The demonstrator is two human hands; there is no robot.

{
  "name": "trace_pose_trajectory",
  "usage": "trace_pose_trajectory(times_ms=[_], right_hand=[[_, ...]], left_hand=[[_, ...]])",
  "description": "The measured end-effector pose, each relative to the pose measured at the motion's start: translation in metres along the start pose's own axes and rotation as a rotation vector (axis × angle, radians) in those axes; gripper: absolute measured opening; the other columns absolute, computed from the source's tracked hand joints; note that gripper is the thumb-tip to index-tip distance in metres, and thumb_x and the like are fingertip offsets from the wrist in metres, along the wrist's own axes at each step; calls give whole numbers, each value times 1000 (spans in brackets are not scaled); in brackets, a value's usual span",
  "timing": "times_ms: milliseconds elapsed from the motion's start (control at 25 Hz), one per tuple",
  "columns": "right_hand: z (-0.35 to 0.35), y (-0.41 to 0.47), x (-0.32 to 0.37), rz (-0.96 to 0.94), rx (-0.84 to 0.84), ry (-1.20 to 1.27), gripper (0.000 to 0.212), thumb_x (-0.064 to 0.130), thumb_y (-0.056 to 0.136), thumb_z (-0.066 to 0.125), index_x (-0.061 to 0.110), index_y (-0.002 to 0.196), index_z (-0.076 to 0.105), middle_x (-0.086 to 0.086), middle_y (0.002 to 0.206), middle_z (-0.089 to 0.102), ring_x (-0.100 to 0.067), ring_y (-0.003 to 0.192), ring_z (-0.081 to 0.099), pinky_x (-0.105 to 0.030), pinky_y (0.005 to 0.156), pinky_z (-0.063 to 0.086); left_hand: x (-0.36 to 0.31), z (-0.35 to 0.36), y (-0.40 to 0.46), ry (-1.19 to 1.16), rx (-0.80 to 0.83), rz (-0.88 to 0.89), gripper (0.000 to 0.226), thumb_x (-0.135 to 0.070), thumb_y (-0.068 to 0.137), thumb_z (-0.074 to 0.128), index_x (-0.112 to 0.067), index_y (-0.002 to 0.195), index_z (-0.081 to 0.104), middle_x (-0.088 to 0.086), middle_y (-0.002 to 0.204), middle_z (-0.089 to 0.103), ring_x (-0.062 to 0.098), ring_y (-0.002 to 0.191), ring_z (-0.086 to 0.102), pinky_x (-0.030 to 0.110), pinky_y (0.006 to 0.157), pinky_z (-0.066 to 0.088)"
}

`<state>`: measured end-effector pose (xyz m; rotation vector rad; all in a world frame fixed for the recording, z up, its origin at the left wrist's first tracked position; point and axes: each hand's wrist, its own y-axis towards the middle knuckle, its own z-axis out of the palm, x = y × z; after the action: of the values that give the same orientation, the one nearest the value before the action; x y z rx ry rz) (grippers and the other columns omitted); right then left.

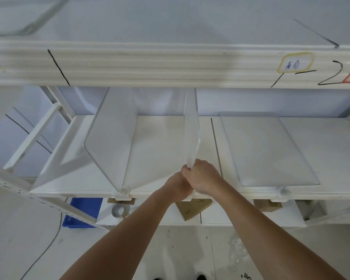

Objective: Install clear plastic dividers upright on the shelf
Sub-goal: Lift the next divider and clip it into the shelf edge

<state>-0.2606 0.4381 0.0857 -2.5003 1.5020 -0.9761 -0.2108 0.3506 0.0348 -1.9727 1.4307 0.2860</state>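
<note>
A clear plastic divider [192, 126] stands upright on edge at the middle of the white shelf [162, 142]. My right hand [205, 177] grips its front lower corner. My left hand [179, 183] is closed just below and left of it, pressed against the right hand at the shelf's front edge; whether it touches the divider is hidden. A second divider [111, 136] stands upright to the left, its base clip [124, 189] on the front lip. A third divider [269, 150] lies flat on the shelf at the right, with a clip [282, 191] at its front.
An upper shelf [170, 65] with paper labels and black marker lines overhangs the work area. Below the shelf are a roll of grey tape [118, 211], cardboard boxes [193, 208] and a blue bin [83, 212]. A thin cable [49, 245] runs over the floor.
</note>
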Motion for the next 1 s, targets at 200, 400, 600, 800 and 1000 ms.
trace_pose_trajectory(times_ms=[200, 400, 600, 800, 1000], right_hand=[[9, -5, -6, 6, -16, 3, 34, 39, 100, 38, 11, 98, 57, -9, 92, 69, -29, 91, 67, -39, 81, 54], [18, -6, -3, -6, -41, -51, 34, 36, 102, 36, 10, 101, 58, -7, 88, 63, -28, 88, 63, -38, 80, 52], [31, -8, -3, 3, -65, -42, 36, 37, 102, 35, 10, 104, 60, -12, 93, 71, -30, 90, 68, -45, 85, 57], [35, -7, -7, 15, -79, -32, 36, 36, 102, 33, 11, 98, 58, -13, 89, 71, -30, 85, 69, -45, 82, 58], [32, -2, -8, -17, -51, -1, 39, 37, 101, 30, 11, 112, 58, -14, 97, 72, -31, 88, 68, -47, 84, 58]], left_hand=[[-1, 5, -7, -102, -9, -15, 28, -16, 104, 41, -8, 129, 51, 10, 110, 66, 22, 91, 56, 31, 80, 45], [11, 19, 0, -88, -16, -7, 27, -14, 102, 45, -7, 126, 55, 1, 99, 55, 20, 90, 52, 28, 77, 40], [19, 33, 5, -114, -35, -33, 30, -24, 101, 49, -9, 126, 56, -6, 89, 54, 19, 89, 56, 30, 78, 46], [19, 33, 5, -83, -33, -43, 29, -23, 101, 49, -12, 126, 54, -6, 92, 55, 19, 89, 56, 29, 77, 44], [18, 23, 9, 28, 3, -37, 27, -15, 102, 44, -7, 125, 56, 6, 102, 64, 24, 92, 61, 33, 77, 49]])
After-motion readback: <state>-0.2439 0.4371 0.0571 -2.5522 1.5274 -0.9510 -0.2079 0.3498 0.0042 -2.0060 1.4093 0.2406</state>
